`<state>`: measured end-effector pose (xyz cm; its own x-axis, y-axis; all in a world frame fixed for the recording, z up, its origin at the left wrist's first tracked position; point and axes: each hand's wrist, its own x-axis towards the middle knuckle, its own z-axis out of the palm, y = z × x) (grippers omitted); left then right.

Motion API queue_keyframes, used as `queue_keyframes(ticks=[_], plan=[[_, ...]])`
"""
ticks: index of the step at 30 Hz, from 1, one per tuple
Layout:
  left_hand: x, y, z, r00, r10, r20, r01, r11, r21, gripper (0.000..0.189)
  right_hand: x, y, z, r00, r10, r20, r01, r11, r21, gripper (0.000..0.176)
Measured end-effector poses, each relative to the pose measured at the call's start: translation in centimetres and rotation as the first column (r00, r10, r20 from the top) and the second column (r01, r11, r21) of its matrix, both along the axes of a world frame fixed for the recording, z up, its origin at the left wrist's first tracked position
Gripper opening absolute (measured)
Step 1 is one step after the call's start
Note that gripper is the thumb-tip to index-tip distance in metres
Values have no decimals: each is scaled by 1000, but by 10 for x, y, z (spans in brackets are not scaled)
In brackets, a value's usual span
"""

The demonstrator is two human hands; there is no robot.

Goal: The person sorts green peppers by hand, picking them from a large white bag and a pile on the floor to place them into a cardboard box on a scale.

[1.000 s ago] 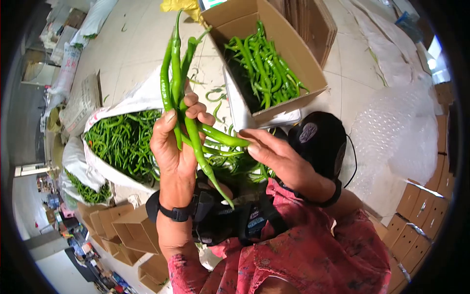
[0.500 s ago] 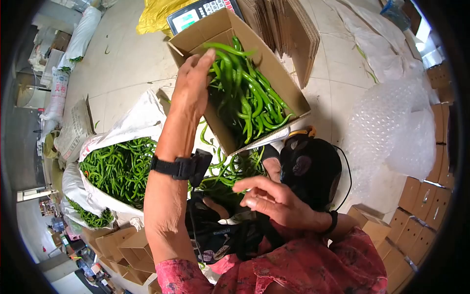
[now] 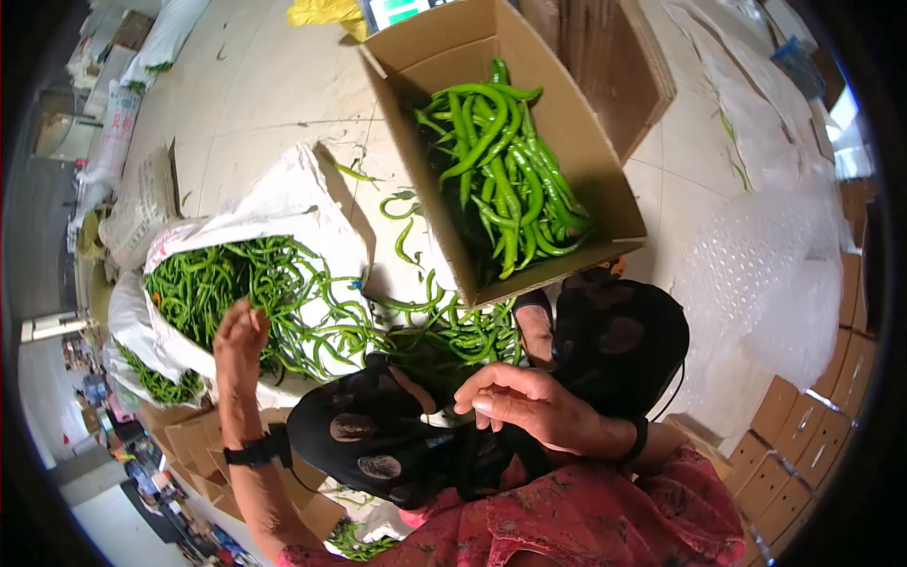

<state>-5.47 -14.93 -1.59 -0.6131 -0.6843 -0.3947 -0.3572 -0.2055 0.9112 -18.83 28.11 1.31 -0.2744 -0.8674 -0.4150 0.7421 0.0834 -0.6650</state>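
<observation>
My left hand (image 3: pixel 241 333) is over the near part of the white sack (image 3: pixel 283 203), close to the green chili peppers (image 3: pixel 213 283) spilling from its mouth. Its fingers are loosely bent, and no pepper shows in them. Above my lap, my right hand (image 3: pixel 543 406) hovers with thumb and forefinger curved and slightly apart, holding nothing visible. In front of me an open cardboard box (image 3: pixel 619 213) stands tilted in view, partly filled with long green chili peppers (image 3: pixel 515 170). More loose peppers (image 3: pixel 463 335) lie between the sack and my knees.
Flattened cardboard (image 3: pixel 614 66) stands behind the box, beside a scale (image 3: pixel 397 11) and a yellow bag (image 3: pixel 326 11). Bubble wrap (image 3: pixel 746 265) lies at right, near stacked cartons (image 3: pixel 803 435). Another pepper sack (image 3: pixel 132 312) and open cartons (image 3: pixel 184 439) are at left.
My left hand has moved from the box's left side down and left to the sack. Peppers in the box now lie still. The right hand stays near my lap; the view has shifted slightly.
</observation>
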Motion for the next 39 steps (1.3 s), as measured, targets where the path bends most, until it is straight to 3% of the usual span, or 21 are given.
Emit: queue_keyframes(ticks=[1,2,3,4,7,8,10,11,12,15,18,20,22,23,25,27,32,34,35,36,39], plan=[[41,-16,-23,999,38,10,-39,993,115,34,0,-4,-1,1000,22,2,-22,1000,3,25],[74,-15,-41,979,133,157,-144,988,63,30,0,-10,-1,999,31,20,-32,999,21,24],[140,-36,-88,995,88,55,-97,980,176,32,0,-18,-1,997,63,40,-64,997,33,23],[153,-5,-81,953,204,222,-243,955,167,34,2,-24,-2,998,57,8,-58,997,59,22],[271,36,-140,934,146,326,-222,952,210,28,11,-38,-12,999,22,34,-26,993,117,21],[288,59,-154,942,187,278,-254,940,229,28,11,-42,-13,1000,24,10,-26,987,159,21],[316,95,-167,826,250,505,-389,901,191,35,20,-53,-26,998,44,46,-52,983,176,20],[333,110,-183,815,298,497,-446,870,209,34,26,-57,-35,997,-9,77,-13,960,280,19],[332,124,-188,791,356,498,-507,837,207,33,31,-62,-42,993,-66,95,24,922,387,18],[349,148,-227,793,423,438,-544,816,196,28,44,-82,-54,999,-34,35,14,888,459,16],[330,153,-243,732,557,393,-642,757,123,16,49,-98,-63,996,84,-30,-57,859,509,16],[330,140,-269,821,454,345,-514,851,104,17,50,-109,-70,996,86,6,-76,846,528,16],[321,125,-310,829,472,299,-488,873,-25,18,56,-122,-76,996,77,42,-87,833,546,15],[300,114,-306,815,484,319,-492,869,-62,21,59,-129,-79,987,152,-46,-97,805,585,15],[287,96,-350,792,526,309,-409,834,-370,28,65,-136,-89,964,233,-129,-101,770,630,16],[263,80,-369,690,587,423,-374,790,-487,32,71,-136,-103,995,93,-33,-56,807,588,16],[259,75,-379,579,576,576,-267,802,-534,34,68,-137,-117,997,15,75,-55,816,575,16],[268,77,-374,568,478,670,-365,876,-316,23,68,-138,-121,992,-16,125,-56,833,550,16],[275,73,-373,682,539,494,-558,820,-125,11,69,-140,-121,990,-30,134,-50,833,551,15],[284,74,-368,747,551,371,-639,750,172,21,69,-143,-121,989,-42,142,-43,833,551,15],[291,75,-337,732,610,304,-681,647,342,18,73,-151,-117,995,-3,96,-55,801,596,14]])
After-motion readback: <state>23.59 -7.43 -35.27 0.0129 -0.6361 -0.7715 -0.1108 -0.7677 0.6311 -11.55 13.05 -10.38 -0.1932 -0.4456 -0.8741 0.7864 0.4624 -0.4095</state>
